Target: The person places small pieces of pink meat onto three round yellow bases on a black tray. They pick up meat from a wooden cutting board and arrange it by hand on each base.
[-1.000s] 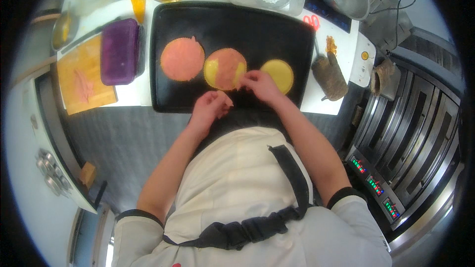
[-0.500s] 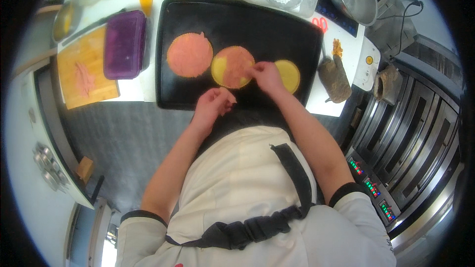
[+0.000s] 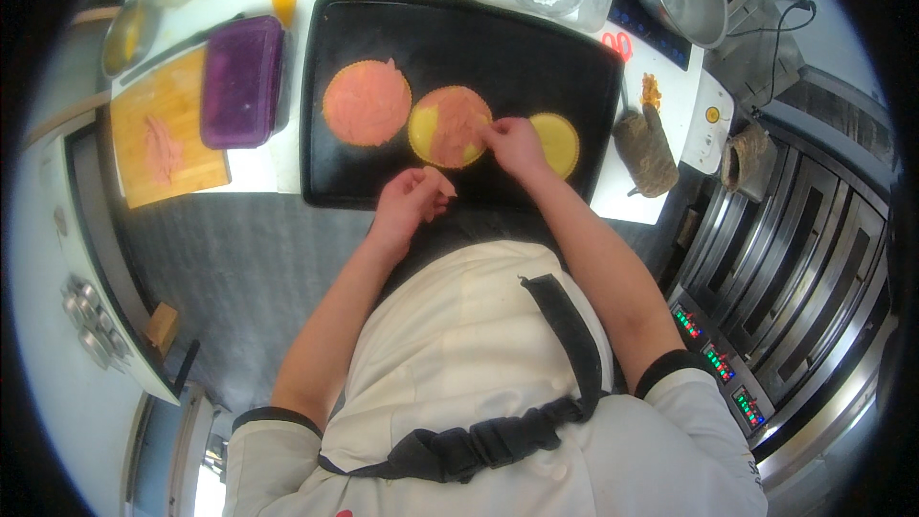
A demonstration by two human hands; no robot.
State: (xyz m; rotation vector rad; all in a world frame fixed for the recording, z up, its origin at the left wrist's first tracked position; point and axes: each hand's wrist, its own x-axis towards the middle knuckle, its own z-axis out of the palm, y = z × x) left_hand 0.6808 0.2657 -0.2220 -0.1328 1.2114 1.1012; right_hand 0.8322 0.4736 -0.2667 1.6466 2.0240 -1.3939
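Middle tart [image 3: 448, 126] — yellow, half-covered in pink slices — right hand [image 3: 514, 146] pinching one at its edge.

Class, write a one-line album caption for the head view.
Right hand lays pink slices on the middle tart; left hand holds another slice over the black tray.

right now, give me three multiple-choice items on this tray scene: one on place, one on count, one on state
1. Where is the purple box?
A. left of the tray
B. on the tray
C. right of the tray

2. How many tart shells lie on the tray?
A. two
B. three
C. five

3. How covered is the middle shell?
A. bare
B. partly covered in pink slices
C. fully covered

Answers:
1 A, it sits between the tray and the wooden board.
2 B, left shell, middle one and right shell.
3 B, yellow shows at its left while the right hand touches it; the left hand holds a pink slice.
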